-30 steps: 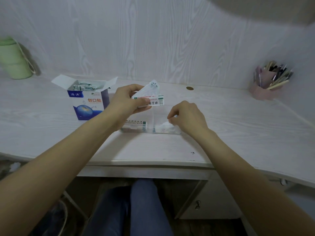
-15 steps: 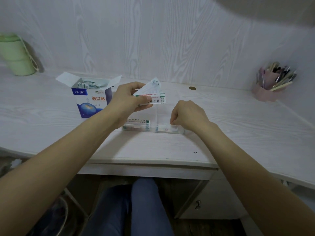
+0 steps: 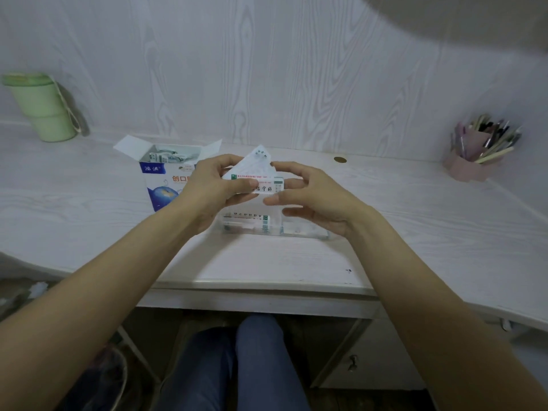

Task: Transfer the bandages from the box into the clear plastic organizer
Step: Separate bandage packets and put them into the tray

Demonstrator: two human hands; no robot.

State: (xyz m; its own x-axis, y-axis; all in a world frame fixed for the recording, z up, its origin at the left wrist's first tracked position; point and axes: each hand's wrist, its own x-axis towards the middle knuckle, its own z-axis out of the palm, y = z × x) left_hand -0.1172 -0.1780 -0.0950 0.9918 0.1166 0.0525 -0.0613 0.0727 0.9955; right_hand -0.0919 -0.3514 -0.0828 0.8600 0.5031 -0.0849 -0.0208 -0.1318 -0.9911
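Left hand [image 3: 213, 188] pinches bandages [image 3: 255, 176] above organizer [image 3: 308, 231]; right hand [image 3: 311, 197] released alongside; I'd peel one, lay flat.

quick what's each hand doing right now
Left hand: grips a stack of bandages.
Right hand: open, fingers at the stack's right end, no clear grip.

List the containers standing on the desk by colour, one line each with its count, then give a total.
Green: 1, the cup
Blue and white: 1, the bandage box
Clear: 1, the plastic organizer
Pink: 1, the pen holder
Total: 4
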